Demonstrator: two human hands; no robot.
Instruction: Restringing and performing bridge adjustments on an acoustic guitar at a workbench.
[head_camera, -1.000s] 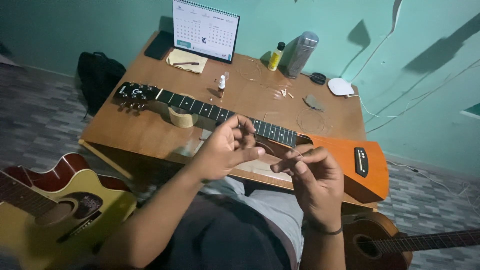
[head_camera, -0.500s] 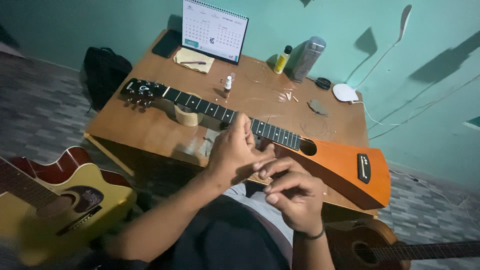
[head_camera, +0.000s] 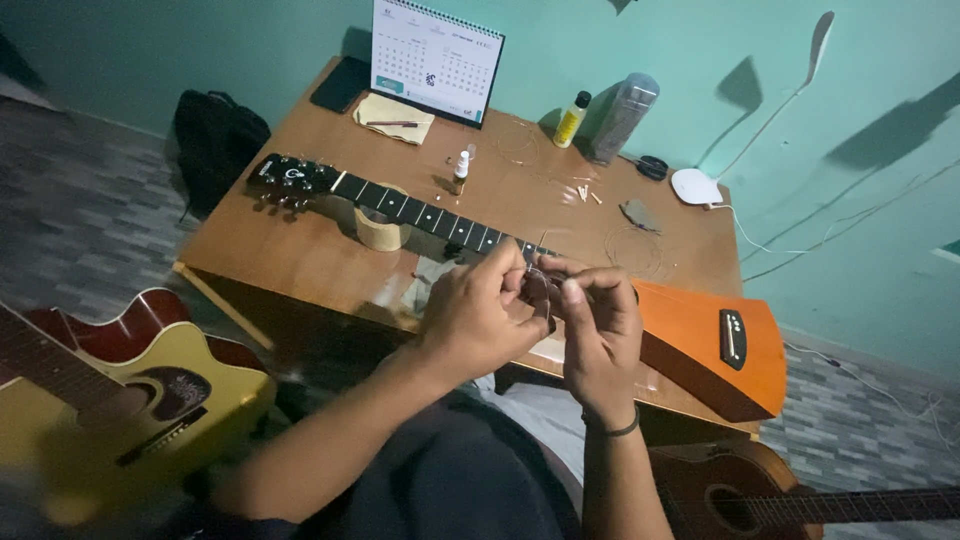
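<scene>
An orange-bodied guitar (head_camera: 710, 340) lies flat across the wooden table (head_camera: 290, 250), its black neck (head_camera: 420, 213) running left to the headstock (head_camera: 285, 178) and resting on a small round wooden support (head_camera: 383, 230). My left hand (head_camera: 475, 318) and my right hand (head_camera: 598, 325) meet above the guitar near the neck joint. Their fingertips pinch a thin guitar string (head_camera: 535, 280) between them. The sound hole is hidden under my hands.
A desk calendar (head_camera: 435, 62), a yellow bottle (head_camera: 570, 120), a grey tumbler (head_camera: 622, 118), a small dropper bottle (head_camera: 460, 172), a dark phone (head_camera: 340, 85) and coiled strings (head_camera: 640, 252) sit on the table. A yellow guitar (head_camera: 110, 400) lies lower left, a brown one (head_camera: 760, 495) lower right. A black backpack (head_camera: 215, 140) stands left of the table.
My hands came closer together, and now both pinch the string at one spot. The camera view shifted a little over the table.
</scene>
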